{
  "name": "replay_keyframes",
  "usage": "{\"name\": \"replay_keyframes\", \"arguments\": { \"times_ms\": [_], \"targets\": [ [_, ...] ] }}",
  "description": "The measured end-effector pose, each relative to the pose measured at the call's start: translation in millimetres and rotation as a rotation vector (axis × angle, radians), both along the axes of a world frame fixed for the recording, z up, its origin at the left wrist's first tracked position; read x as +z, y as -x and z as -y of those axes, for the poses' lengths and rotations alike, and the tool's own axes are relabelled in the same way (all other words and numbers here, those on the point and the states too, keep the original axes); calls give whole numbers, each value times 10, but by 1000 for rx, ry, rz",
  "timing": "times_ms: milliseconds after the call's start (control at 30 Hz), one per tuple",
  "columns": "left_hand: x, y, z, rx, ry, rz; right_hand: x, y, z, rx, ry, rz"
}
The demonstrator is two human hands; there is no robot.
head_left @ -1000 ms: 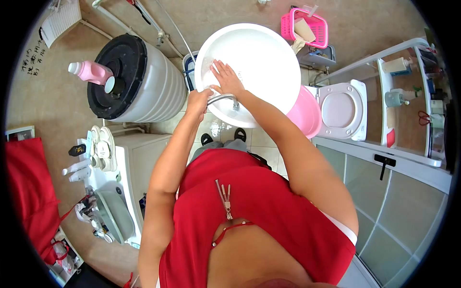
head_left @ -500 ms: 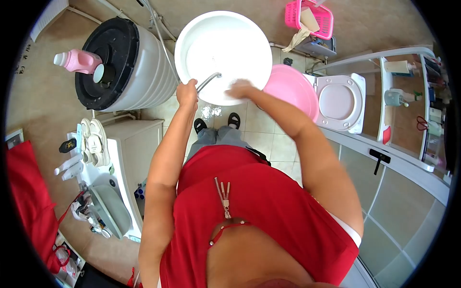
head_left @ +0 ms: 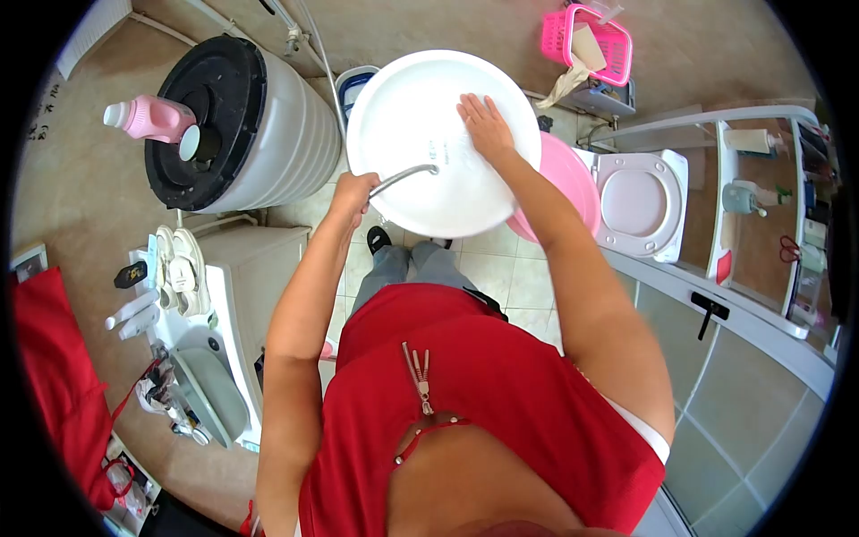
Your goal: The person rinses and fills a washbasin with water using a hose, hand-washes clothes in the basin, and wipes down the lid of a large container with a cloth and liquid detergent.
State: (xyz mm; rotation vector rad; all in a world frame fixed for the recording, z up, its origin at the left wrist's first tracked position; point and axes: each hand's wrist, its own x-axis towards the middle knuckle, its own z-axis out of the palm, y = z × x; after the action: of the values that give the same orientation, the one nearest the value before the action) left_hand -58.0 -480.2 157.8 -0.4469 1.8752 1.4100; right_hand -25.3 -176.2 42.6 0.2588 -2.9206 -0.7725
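Note:
A large white basin [head_left: 403, 107] is raised in front of me, above the floor. My left hand [head_left: 354, 197] is closed at the basin's near left rim, gripping a thin silver hose [head_left: 404, 177]. The free end of that hose reaches over the basin's white surface. On the right part of the basin, my right hand [head_left: 488, 130] lies flat with its fingers stretched out. Faint marks show near the basin's middle. Behind its right edge, a pink basin [head_left: 577, 188] is partly hidden. Whether my left fingers also hold the rim, I cannot tell.
A white barrel [head_left: 291, 125] with a black lid stands at left, carrying a pink bottle [head_left: 159, 119] and a dark cup. To the right are a toilet [head_left: 637, 204] and a shelf [head_left: 725, 206]. A pink basket [head_left: 613, 45] is at the back wall.
The white basin has come nearer and sits lower in view. My right hand has moved from its near edge up and right across its surface. My left hand still grips the hose.

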Motion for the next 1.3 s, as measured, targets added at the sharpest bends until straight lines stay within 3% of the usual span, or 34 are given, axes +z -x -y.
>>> {"name": "replay_keyframes", "arguments": {
  "times_ms": [100,167,233,267,367,433,500,567,633,700,767,833,933,1000,1067,1100,1167,1267,1300],
  "targets": [
    [112,-13,-110,-62,-52,48,-74,157,422,64,651,45],
    [177,18,-168,-87,-88,56,294,51,909,-112,1270,124],
    [88,83,-137,-136,-53,41,221,-55,1087,326,987,157],
    [103,101,-114,-153,-44,50,115,-63,1048,396,780,128],
    [125,124,-29,-180,-2,64,227,149,505,635,734,363],
    [22,113,58,-182,8,62,91,223,104,466,697,260],
    [4,102,86,-72,22,21,123,124,-121,346,252,188],
    [-109,143,93,38,40,-12,-23,-115,-91,131,-113,340],
    [-227,181,78,97,19,-16,-198,-381,158,-163,90,592],
    [-275,181,23,126,51,-43,312,-387,637,-235,463,1230],
    [-200,118,-68,109,49,-60,-2,-441,1111,-258,971,1313],
    [-197,113,-103,94,57,-66,393,-468,1496,-351,1770,1031],
    [-309,143,34,85,72,-35,543,-482,1369,-97,1634,1062],
    [-339,188,153,84,46,-5,0,-560,892,97,1236,1260],
    [-268,156,130,5,63,-28,364,-441,464,-128,486,1286],
    [-248,105,106,-28,71,-35,321,-421,179,-176,364,1105],
    [-202,-2,-28,-105,45,-5,-147,-534,-312,150,-32,380],
    [-239,-142,-202,-136,-48,114,-193,-346,-263,126,180,106],
    [-205,-178,-264,-168,-63,136,-222,-300,-160,99,468,189]
  ]
}}
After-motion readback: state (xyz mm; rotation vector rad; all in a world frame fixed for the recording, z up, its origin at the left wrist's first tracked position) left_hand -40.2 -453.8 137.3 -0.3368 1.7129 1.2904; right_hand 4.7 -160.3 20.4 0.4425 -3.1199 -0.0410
